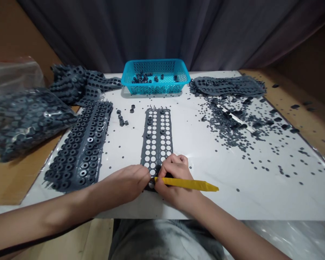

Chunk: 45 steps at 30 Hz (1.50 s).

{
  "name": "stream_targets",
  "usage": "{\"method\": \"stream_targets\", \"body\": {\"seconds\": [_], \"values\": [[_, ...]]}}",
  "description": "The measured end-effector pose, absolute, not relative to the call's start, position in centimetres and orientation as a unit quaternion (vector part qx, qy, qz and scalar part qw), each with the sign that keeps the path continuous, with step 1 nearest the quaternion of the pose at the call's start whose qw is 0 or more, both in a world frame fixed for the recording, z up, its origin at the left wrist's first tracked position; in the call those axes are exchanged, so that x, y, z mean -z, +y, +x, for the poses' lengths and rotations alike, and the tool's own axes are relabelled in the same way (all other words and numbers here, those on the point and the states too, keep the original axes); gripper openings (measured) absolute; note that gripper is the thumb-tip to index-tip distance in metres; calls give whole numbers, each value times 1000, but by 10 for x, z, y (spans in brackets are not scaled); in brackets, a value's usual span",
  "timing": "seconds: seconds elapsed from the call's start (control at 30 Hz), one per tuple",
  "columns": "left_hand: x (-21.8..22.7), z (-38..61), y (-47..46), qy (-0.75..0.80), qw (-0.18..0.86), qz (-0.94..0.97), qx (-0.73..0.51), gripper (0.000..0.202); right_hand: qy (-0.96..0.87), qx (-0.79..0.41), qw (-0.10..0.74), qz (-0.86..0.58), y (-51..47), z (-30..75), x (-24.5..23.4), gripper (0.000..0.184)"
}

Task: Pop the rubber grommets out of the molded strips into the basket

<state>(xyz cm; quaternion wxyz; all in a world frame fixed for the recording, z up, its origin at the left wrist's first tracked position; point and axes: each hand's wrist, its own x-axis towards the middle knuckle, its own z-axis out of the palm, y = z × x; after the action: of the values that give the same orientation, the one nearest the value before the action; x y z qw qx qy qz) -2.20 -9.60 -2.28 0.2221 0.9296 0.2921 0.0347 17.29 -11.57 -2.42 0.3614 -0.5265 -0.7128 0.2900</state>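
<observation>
Fingers of the right hand (176, 177) pinch a slim yellow tool (193, 183) at the near end of a dark, rubbery, hole-rowed strip (158, 144), beside the left hand (131, 182), whose fingers curl, their grip hidden. This looks like fine work hole by hole, calling for a steadied strip and an exact tip. Beyond, on the smooth white tabletop (130, 144), stands a blue lattice-walled plastic basket (155, 87).

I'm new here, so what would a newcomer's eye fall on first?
Probably the bright blue basket near the white table's far edge. Then the yellow stick in the right hand, at the near end of the holed dark sheet. Small dark discs lie scattered farther right.
</observation>
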Motion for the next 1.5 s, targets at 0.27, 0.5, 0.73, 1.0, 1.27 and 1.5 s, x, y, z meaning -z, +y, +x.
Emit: {"method": "stream_targets", "body": {"seconds": [0.27, 0.5, 0.73, 1.0, 1.27, 1.5], "values": [[-21, -45, -61, 548, 403, 714, -164, 18, -714, -292, 356, -527, -116, 173, 23, 15], [-17, -34, -57, 487, 740, 416, -204, 32, -664, -334, 461, -485, -114, 184, 3, 6], [-26, -3, -44, 388, 845, 263, -259, 18, -663, -353, 472, -462, -84, 203, -28, 15], [-28, 22, -35, 388, 814, 288, -321, 17, -658, -392, 501, -402, -51, 194, -32, 33], [-54, 35, -10, 357, 808, 297, -362, 21, -589, -438, 569, -371, -17, 199, -52, 32], [-67, 47, 10, 313, 833, 264, -371, 24, -558, -419, 624, -353, 11, 212, -62, 32]]}}
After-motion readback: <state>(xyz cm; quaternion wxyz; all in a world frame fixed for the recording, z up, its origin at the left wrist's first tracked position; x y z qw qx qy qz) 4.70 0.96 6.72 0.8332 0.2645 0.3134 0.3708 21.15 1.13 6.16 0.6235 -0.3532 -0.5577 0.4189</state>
